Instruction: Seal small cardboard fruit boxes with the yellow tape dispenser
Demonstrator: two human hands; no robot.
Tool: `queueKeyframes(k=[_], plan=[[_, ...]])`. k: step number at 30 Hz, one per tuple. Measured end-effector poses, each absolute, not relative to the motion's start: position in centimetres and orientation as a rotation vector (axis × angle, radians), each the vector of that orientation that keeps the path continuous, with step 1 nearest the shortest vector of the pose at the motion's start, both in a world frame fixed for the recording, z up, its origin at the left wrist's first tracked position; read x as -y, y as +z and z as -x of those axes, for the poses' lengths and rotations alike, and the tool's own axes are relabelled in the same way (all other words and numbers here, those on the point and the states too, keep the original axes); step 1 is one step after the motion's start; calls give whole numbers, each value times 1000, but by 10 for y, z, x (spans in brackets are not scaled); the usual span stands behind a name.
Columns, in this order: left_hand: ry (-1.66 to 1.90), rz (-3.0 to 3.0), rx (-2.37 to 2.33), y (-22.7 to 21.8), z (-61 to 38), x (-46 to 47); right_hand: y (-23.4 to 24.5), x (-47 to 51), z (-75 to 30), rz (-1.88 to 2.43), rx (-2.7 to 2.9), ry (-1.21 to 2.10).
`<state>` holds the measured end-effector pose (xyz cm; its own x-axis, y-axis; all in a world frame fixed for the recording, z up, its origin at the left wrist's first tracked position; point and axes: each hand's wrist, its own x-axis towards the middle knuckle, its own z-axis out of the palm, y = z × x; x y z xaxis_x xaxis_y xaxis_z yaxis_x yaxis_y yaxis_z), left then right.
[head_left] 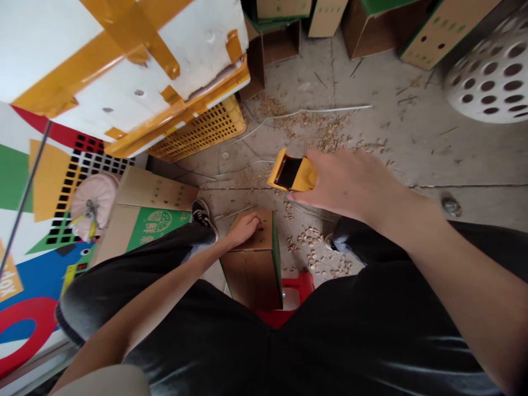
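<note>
Two bare hands work apart: the right hand (346, 184) is clamped around a yellow plastic hand tool (292, 171), while down-left of it the left hand (244, 230) lies curled on an upright cardboard box (251, 275), grip unclear, with scattered husks (310, 237) beside the box on the concrete floor (433, 143).

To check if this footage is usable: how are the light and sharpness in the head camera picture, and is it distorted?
Head view: light is soft and even, with only faint shadows on the concrete floor; a mild sheen lies on the black shorts; the right hand and yellow plastic tool look fairly sharp; the wide lens bends the frame edges, stretching the white perforated tub.
</note>
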<state>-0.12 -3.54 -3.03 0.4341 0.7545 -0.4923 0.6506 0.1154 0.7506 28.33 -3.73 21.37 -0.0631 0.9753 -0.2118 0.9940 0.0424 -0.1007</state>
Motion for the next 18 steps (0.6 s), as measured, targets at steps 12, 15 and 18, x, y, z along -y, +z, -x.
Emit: queueKeyframes(k=[12,15,18], plan=[[147,-1599,-1137,-21,-2,36,213,38,-285,-2085,-2230,-332],[50,-1743,-1329,-20,-1,35,212,38,-285,-2086,-2235,-323],[-358,-1920,-1633,-19,4,34,212,38,-285,-2085,-2227,-354]])
